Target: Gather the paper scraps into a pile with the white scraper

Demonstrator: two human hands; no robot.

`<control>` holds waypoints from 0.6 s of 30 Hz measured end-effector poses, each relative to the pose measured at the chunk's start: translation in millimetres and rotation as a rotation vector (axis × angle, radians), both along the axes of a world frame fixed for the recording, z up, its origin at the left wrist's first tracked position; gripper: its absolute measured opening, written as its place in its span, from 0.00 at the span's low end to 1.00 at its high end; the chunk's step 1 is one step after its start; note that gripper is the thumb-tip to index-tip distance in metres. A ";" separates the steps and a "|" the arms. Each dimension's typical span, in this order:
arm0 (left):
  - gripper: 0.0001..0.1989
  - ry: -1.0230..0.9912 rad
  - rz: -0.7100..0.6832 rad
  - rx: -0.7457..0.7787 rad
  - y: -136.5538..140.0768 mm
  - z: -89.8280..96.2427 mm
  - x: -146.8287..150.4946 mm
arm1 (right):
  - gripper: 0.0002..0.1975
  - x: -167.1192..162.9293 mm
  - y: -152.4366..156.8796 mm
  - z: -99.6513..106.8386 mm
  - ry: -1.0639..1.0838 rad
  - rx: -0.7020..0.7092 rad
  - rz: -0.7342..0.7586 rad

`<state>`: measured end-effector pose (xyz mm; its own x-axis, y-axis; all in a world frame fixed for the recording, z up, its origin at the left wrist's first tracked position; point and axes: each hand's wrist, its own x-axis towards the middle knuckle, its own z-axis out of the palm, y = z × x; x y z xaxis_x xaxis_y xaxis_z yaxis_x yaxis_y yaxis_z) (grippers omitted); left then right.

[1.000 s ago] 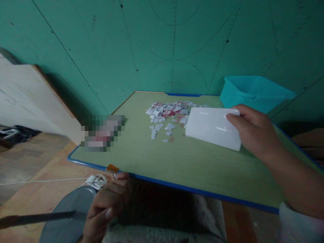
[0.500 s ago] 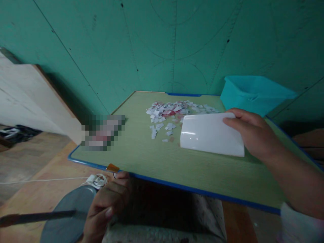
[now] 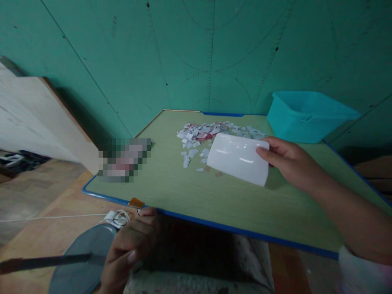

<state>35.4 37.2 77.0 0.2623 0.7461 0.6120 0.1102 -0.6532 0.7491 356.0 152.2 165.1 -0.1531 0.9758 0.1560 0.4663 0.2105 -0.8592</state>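
White sheet (image 3: pixel 238 159) in right hand's (image 3: pixel 286 157) grip near paper scraps (image 3: pixel 190 136), left hand (image 3: pixel 134 237) curled, contents indiscernible.

A pale green tabletop (image 3: pixel 171 192) with blue edging carried a loose heap of small paper scraps (image 3: pixel 191 134), mostly white with some pink and red, towards its far side; a few lay scattered nearer. A turquoise bin (image 3: pixel 290 124) stood far right; a pixelated object (image 3: pixel 125 163) lay at the left.
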 end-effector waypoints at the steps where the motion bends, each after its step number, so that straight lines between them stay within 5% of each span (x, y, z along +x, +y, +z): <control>1: 0.17 -0.020 -0.019 -0.015 -0.7 -0.2 0.3 | 0.11 0.2 0.7 -1.1 0.018 -0.024 0.013; 10: 0.16 -0.065 -0.114 -0.051 1.0 2.5 -0.8 | 0.09 5.9 11.2 -3.8 0.170 -0.134 -0.076; 15: 0.16 -0.014 -0.142 -0.002 5.3 7.5 1.1 | 0.12 5.6 10.4 -2.8 0.112 -0.316 0.081; 18: 0.16 -0.027 -0.128 -0.007 4.2 8.3 3.9 | 0.13 8.5 10.1 0.0 0.127 -0.301 0.089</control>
